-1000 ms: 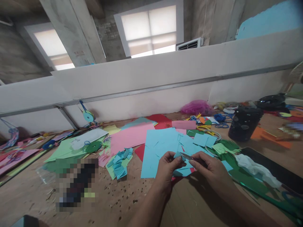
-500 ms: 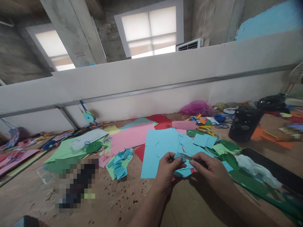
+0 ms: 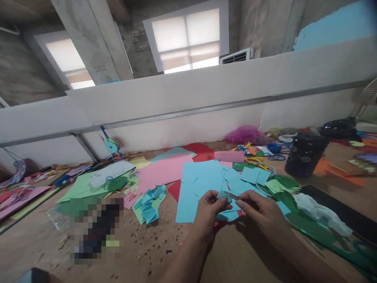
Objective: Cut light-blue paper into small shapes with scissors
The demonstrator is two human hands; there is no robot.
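Note:
My left hand (image 3: 212, 205) pinches a small piece of blue paper (image 3: 221, 194) between thumb and fingers, over the blue sheets. Closed around a pair of scissors, my right hand (image 3: 259, 208) is just to the right. The scissors' (image 3: 232, 195) pointed metal blades reach left against the paper piece; their handles are hidden in my fingers. Beneath and behind both hands lies a large blue sheet (image 3: 191, 188), with loose blue scraps and a bit of red around it. Left of it, a heap of small cut blue pieces (image 3: 149, 208) rests on light green paper.
Pink sheets (image 3: 165, 169) and green sheets (image 3: 85, 182) spread over the brown table (image 3: 159, 251). At right stand a black cup-like container (image 3: 305, 155) and a crumpled white tissue (image 3: 322, 214) beside a long dark flat object (image 3: 341, 210). A white partition (image 3: 182, 129) closes off the back.
Hardly anything differs. The view has shifted very slightly, while both hands, the paper piece and the scissors keep nearly the same position.

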